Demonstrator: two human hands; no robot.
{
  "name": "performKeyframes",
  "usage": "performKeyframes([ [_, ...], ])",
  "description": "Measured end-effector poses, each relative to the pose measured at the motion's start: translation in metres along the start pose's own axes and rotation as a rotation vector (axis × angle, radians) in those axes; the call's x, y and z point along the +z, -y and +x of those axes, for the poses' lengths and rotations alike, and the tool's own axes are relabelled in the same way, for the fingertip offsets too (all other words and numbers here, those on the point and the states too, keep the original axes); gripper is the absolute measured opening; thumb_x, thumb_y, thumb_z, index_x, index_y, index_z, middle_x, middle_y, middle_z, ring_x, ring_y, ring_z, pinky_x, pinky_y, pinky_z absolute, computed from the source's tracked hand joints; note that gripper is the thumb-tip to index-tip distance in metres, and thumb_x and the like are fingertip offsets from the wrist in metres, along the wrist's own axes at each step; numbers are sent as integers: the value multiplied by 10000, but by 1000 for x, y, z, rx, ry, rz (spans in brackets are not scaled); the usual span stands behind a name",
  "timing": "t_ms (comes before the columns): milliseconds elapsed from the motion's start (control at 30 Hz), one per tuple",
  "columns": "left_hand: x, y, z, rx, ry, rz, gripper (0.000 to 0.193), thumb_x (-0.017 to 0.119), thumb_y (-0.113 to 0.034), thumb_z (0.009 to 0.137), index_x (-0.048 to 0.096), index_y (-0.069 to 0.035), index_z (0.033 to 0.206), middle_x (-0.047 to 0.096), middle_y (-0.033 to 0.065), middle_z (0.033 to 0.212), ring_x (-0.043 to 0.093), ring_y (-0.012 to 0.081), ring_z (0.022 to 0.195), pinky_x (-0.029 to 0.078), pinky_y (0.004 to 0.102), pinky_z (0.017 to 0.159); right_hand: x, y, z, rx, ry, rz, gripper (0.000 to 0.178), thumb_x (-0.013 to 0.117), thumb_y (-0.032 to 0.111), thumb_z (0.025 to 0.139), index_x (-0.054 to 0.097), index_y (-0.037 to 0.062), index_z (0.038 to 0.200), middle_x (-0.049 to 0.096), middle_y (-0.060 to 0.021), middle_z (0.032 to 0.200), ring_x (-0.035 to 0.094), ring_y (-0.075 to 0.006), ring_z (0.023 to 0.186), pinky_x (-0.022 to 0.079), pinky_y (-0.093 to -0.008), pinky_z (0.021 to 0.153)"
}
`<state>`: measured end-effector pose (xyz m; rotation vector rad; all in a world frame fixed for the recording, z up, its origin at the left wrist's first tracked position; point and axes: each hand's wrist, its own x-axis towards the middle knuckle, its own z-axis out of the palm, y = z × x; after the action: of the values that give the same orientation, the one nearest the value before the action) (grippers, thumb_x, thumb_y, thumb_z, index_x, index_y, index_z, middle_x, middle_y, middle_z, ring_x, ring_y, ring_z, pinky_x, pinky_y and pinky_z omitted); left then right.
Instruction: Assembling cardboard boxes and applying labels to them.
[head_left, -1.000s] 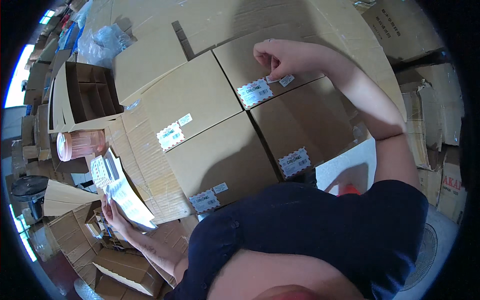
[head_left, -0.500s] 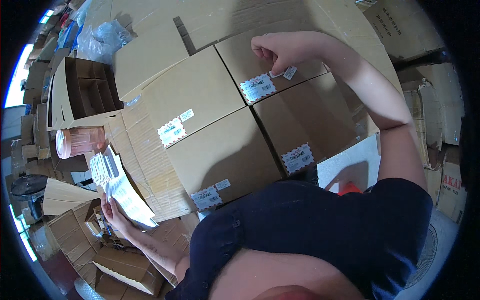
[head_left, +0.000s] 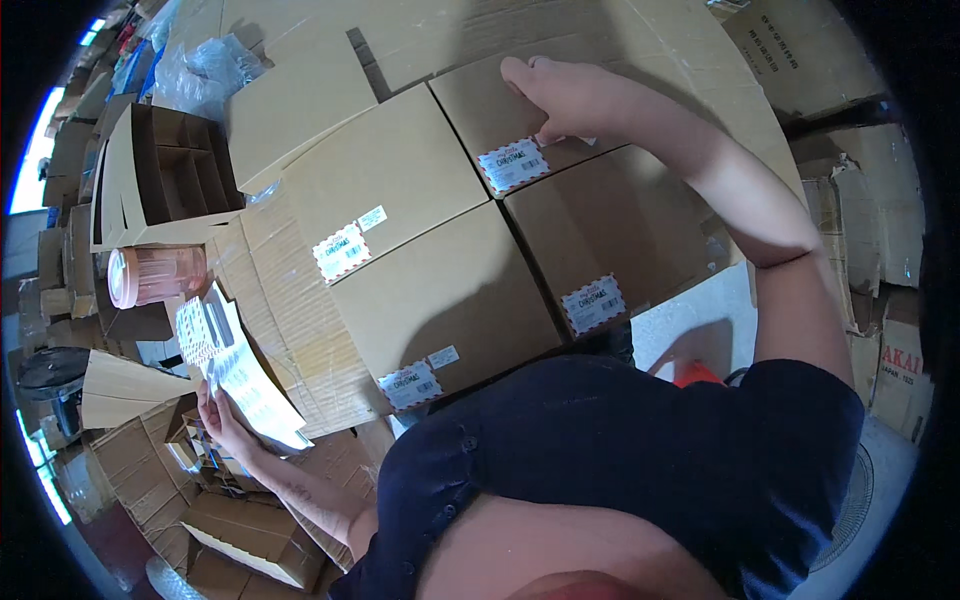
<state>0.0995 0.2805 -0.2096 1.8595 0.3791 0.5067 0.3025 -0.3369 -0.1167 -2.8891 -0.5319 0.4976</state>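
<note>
Four brown cardboard boxes stand close together, among them a near-left box (head_left: 430, 300) and a near-right box (head_left: 600, 225). My right hand (head_left: 575, 95) is over the far-right box (head_left: 470, 95), its fingers curled down onto a small white label that they mostly cover. Beside those fingertips lies a larger sticker with a striped border (head_left: 513, 165). Similar stickers are on the other boxes, two with a small white label alongside. At the left, my left hand (head_left: 225, 418) grips the edge of a bundle of printed label sheets (head_left: 250, 385).
A clear plastic jar with a pinkish lid (head_left: 160, 276) lies beyond the sheets. Behind it is an open carton with dividers (head_left: 185, 170), and a crumpled plastic bag (head_left: 205, 80) lies farther back. A small open box (head_left: 255, 535) sits low on the left. Cardboard covers the table (head_left: 300, 330).
My right hand has turned slightly and now covers more of the small white label on the far-right box. My left hand stays at the sheets. The whole view has shifted a little.
</note>
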Motion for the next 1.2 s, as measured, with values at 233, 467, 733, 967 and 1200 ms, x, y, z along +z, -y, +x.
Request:
performKeyframes([
  [233,-5,3,3,-7,-2,27,348,571,-68,962,539,3,1302,625,81,1178,569,132,1038,429,259,931,16,-19,-23,154,-320,-271,496,751,236,794,407,70,1111,567,-175,1041,621,-358,897,510,-438,780],
  [467,-8,4,-2,20,30,63,336,549,-81,974,537,15,1296,596,101,1240,548,156,1105,413,284,973,20,-31,-93,-143,-252,356,355,722,156,801,469,50,1026,568,-88,898,592,-196,762,484,-299,706],
  [733,-13,13,8,51,69,92,341,552,-81,973,533,20,1298,589,111,1272,542,164,1141,402,295,1004,46,-3,-149,-103,184,810,278,652,7,764,471,37,973,602,-69,834,597,-124,764,479,-286,653],
  [967,-12,12,8,88,74,154,339,551,-79,971,535,21,1295,590,113,1279,545,168,1139,396,300,1010,42,-1,-146,-21,318,868,291,659,-25,752,460,32,957,592,-71,824,584,-115,765,473,-271,647],
  [1200,-10,7,4,33,51,163,353,563,-80,963,532,24,1299,585,115,1294,539,179,1161,386,311,1024,44,0,-143,-82,256,752,294,636,-32,741,469,47,969,535,-40,841,582,-123,804,464,-263,671],
])
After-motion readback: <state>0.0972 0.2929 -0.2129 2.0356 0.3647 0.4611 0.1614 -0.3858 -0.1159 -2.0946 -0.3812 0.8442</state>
